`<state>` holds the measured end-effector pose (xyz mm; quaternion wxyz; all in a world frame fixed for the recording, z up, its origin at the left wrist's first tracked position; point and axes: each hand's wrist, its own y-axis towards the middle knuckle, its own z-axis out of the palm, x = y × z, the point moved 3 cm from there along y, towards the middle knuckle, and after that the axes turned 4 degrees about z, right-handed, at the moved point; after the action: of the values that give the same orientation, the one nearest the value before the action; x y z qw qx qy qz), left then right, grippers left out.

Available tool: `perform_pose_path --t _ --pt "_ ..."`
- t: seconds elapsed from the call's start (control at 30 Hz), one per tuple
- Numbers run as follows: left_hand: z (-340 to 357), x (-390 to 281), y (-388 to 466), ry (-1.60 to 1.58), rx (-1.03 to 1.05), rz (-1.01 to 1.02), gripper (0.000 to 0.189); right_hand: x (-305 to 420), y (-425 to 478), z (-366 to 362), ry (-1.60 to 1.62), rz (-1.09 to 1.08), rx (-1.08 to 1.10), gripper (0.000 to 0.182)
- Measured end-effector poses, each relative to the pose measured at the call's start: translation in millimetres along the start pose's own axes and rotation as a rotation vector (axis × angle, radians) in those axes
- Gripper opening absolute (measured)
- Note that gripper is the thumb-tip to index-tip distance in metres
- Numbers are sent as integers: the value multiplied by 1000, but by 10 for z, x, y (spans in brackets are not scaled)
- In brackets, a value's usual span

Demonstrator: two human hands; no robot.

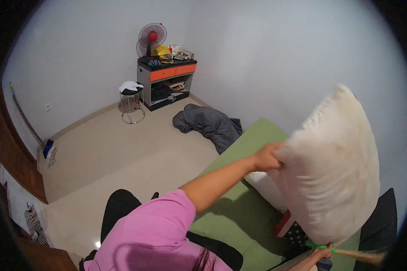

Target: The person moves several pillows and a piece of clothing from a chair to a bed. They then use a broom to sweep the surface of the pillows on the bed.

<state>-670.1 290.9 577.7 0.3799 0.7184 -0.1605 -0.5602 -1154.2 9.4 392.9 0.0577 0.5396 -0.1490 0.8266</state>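
Observation:
A white pillow (339, 169) with faint yellowish stains is lifted above a green mattress (237, 216). My left hand (269, 157) grips its near left edge, the arm stretched across the mattress. Low at the right, my right hand (323, 252) is closed around a stick broom (359, 256) with a green band; its straw-coloured bristles point right and look blurred. Beneath the raised pillow, part of a second white pillow (266, 189) shows on the mattress. Beside that is a cloth item (295, 234) with red, white and star-printed parts, partly hidden by the raised pillow.
A dark grey blanket (210, 123) lies bunched on the tiled floor at the mattress's far end. Beyond are a round stool (131, 90) and a cabinet (166, 73) bearing a fan (152, 36). A black cushion (381, 216) stands near the right wall. A wooden door (17, 152) is at left.

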Motion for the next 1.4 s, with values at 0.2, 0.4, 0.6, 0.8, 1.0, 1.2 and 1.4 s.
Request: perform_pose_path --t 0.2,0.4,0.6,0.8,1.0,1.2,1.4 --pt "-931 -132 -1045 -174 -280 -282 55 423 -491 1312 19 -183 233 27" --pt "-1307 676 -2638 -211 -514 -685 63 -248 -976 2050 -1212 -438 49 26" --pt "-1241 1213 -3534 325 -263 -840 66 -514 -1472 1902 -1162 -310 263 34" --pt "-1156 1048 -3576 498 53 -1078 65 -145 -1515 1608 -921 -624 75 40" --pt "-1370 1182 -4050 662 780 -1192 53 -1613 -3746 1983 -1691 -266 718 61" --pt "-1310 928 -4212 606 1074 -1121 43 -1888 -4553 2124 -1576 -243 1436 57" --pt "-1233 867 -4219 772 1002 -1033 42 -1562 -4044 2296 -1187 -281 721 44"
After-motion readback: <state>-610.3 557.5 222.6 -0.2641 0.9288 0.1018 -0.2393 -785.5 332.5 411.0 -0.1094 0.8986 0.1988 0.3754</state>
